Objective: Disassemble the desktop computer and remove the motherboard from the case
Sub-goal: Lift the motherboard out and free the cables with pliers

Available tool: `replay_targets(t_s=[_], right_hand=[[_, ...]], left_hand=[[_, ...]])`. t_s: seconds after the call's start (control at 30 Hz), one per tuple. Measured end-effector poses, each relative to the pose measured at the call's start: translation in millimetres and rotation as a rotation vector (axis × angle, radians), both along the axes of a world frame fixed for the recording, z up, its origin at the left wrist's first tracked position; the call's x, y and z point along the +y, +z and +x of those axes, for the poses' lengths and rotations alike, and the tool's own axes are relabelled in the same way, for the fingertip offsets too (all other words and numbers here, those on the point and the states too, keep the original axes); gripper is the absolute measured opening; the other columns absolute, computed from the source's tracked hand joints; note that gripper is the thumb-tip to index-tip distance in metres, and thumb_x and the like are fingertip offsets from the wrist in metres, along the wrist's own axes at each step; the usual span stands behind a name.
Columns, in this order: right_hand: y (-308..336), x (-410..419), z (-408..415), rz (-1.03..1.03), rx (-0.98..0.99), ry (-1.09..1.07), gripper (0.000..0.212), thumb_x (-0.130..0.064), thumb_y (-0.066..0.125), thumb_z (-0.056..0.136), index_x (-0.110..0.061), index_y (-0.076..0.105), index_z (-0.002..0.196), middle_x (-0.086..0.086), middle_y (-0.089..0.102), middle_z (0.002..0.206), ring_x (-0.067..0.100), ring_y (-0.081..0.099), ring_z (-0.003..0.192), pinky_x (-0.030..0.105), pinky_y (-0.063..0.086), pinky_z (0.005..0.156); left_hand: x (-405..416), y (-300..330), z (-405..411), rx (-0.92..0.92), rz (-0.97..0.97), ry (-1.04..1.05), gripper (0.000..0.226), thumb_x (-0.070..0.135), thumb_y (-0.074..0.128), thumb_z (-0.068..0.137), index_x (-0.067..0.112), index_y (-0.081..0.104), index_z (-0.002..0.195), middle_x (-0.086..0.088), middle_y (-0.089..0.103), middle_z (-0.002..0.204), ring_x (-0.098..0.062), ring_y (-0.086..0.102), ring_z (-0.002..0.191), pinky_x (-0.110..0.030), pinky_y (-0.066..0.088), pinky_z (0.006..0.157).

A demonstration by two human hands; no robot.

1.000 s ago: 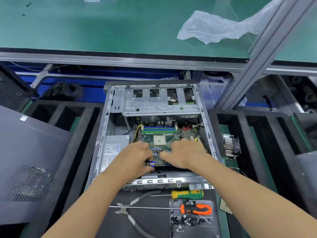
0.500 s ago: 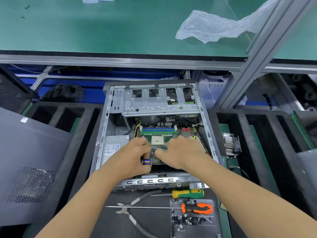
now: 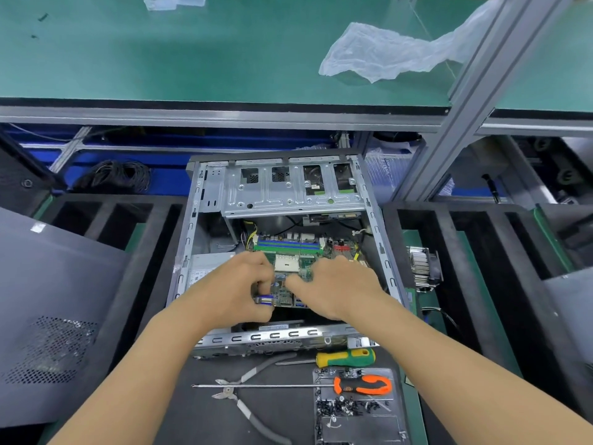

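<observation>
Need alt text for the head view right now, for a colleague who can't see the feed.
Both hands, left hand and right hand, reach into an open case and grip the near edge of the green motherboard. In front of the case lie two screwdrivers, pliers and a tray of loose screws.

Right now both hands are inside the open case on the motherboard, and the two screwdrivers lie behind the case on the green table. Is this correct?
One detail is wrong. Both the left hand and the right hand are on the motherboard inside the case, but the green-handled screwdriver and the orange-handled screwdriver lie in front of the case, nearest the camera, as the head view shows.
</observation>
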State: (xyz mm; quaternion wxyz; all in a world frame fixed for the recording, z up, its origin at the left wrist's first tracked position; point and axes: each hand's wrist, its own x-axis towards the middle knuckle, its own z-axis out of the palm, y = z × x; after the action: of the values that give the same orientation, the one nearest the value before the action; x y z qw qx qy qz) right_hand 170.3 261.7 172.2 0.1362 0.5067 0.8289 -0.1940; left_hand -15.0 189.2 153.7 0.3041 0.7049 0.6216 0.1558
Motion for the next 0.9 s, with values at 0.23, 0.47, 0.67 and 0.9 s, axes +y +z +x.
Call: replay_targets(t_s=[0.23, 0.47, 0.67, 0.9], right_hand=[[12, 8, 9, -0.140, 0.233, -0.062, 0.071, -0.080, 0.027, 0.087, -0.014, 0.054, 0.092, 0.007, 0.060, 0.097, 0.024, 0.058, 0.084, 0.034, 0.046, 0.067], [45, 54, 66, -0.178, 0.027, 0.071, 0.024, -0.051, 0.068, 0.085, -0.031, 0.060, 0.096, 0.001, 0.054, 0.106, 0.021, 0.055, 0.094, 0.033, 0.048, 0.074], [25, 52, 85, -0.069, 0.059, 0.166, 0.014, -0.044, 0.063, 0.091, -0.035, 0.060, 0.102, -0.009, 0.050, 0.105, 0.018, 0.035, 0.105, 0.041, 0.033, 0.094], [18, 48, 89, -0.196, 0.358, 0.089, 0.018, -0.048, 0.059, 0.091, -0.038, 0.056, 0.076, -0.022, 0.057, 0.081, -0.005, 0.038, 0.091, 0.030, 0.031, 0.075]], left_hand=[[10, 14, -13, 0.066, 0.054, 0.065, 0.021, 0.015, 0.076, 0.078, 0.024, 0.057, 0.075, 0.009, 0.063, 0.099, -0.014, 0.059, 0.089, -0.040, 0.048, 0.084], [18, 14, -32, 0.135, 0.018, 0.203, 0.014, 0.026, 0.075, 0.084, 0.024, 0.063, 0.092, 0.010, 0.062, 0.108, -0.014, 0.057, 0.098, -0.035, 0.047, 0.088], [24, 11, -39, 0.123, 0.020, 0.249, 0.015, 0.023, 0.072, 0.086, 0.030, 0.059, 0.088, 0.009, 0.062, 0.111, -0.014, 0.057, 0.101, -0.036, 0.048, 0.089], [25, 10, -42, 0.137, 0.002, 0.250, 0.026, 0.026, 0.073, 0.086, 0.040, 0.051, 0.082, 0.010, 0.062, 0.114, -0.012, 0.057, 0.102, -0.038, 0.049, 0.090]])
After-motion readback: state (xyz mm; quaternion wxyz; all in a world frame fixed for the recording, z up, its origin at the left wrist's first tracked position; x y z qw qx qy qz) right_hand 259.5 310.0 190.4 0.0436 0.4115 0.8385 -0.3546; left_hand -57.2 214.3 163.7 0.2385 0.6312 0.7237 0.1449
